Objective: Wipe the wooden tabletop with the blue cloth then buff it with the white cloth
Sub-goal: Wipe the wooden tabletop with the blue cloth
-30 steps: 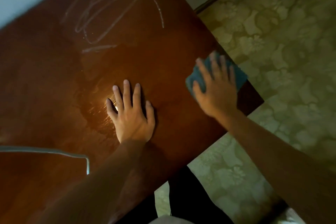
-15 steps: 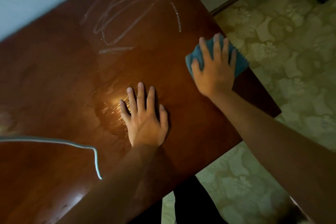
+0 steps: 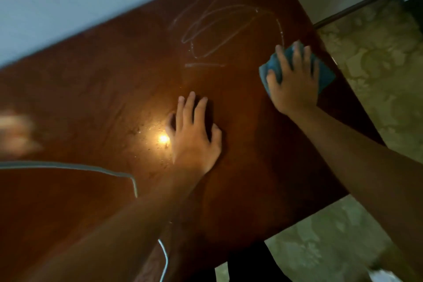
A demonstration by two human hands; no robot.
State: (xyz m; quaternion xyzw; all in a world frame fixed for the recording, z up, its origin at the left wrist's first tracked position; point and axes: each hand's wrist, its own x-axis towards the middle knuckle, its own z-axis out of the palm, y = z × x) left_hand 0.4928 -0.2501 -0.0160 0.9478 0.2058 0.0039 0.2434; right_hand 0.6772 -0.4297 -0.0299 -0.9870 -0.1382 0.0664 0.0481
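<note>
right hand (image 3: 295,82) presses flat on the blue cloth (image 3: 325,73); the scribbles (image 3: 219,30) lie just up-left of it. left hand (image 3: 194,137), empty, rests splayed on the bench (image 3: 91,98), farther from them.

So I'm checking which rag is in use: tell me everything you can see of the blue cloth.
The blue cloth is a soft, crumpled teal-blue rag lying flat on the wooden tabletop near its right edge. The right hand presses on it, fingers spread, covering its middle; corners stick out on both sides. Motion blur hides its texture.
</note>
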